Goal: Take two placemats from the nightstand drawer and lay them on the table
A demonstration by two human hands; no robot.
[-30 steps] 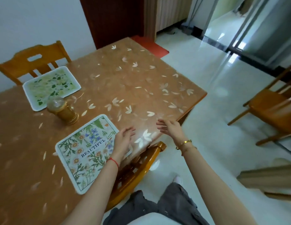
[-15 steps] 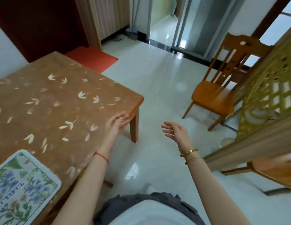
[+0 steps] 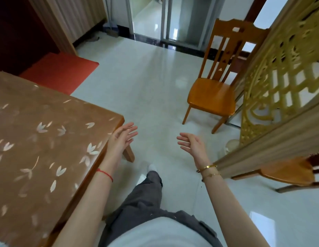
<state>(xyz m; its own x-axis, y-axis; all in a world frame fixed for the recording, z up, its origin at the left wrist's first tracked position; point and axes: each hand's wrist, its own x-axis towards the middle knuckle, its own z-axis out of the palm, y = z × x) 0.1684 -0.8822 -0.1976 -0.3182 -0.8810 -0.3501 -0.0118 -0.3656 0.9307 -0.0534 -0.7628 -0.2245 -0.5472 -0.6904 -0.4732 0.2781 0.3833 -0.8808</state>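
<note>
Brown, leaf-patterned covering spreads over the bench, which fills the left of our view from its corner near the middle. Our left hand hangs just past that corner, over the pale tiled floor, fingers spread and holding nothing. Our right hand floats apart from it to the right, palm turned inward, fingers loosely curled and likewise empty. No placemat shows on the part of the bench we can see, and neither a nightstand nor a drawer is in view, so we cannot say from here where the mats lie or which way their long edges run. The bench sits on our left side, nearer the left hand; the right hand is over open floor, with a wooden chair ahead of it and a carved golden screen to its right. Our body faces away from the bench, toward a glass doorway.
</note>
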